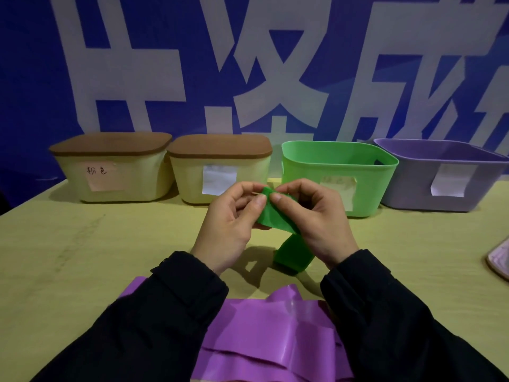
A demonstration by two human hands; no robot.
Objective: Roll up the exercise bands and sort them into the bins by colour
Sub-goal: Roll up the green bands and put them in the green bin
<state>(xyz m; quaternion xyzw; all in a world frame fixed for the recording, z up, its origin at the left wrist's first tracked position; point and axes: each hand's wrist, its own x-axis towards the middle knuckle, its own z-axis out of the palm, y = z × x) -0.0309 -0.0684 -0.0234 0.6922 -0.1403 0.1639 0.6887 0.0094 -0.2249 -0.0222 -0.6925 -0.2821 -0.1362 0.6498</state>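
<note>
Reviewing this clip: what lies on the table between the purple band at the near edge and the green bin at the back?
In the head view, the green band, pinched by the left hand and right hand, its tail on the table, lies between the purple band and green bin.

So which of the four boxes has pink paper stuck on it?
The cream bin with the brown lid at the far left. Its pinkish note has handwriting; the other cream bin, the green bin and the purple bin carry paler labels.
</note>
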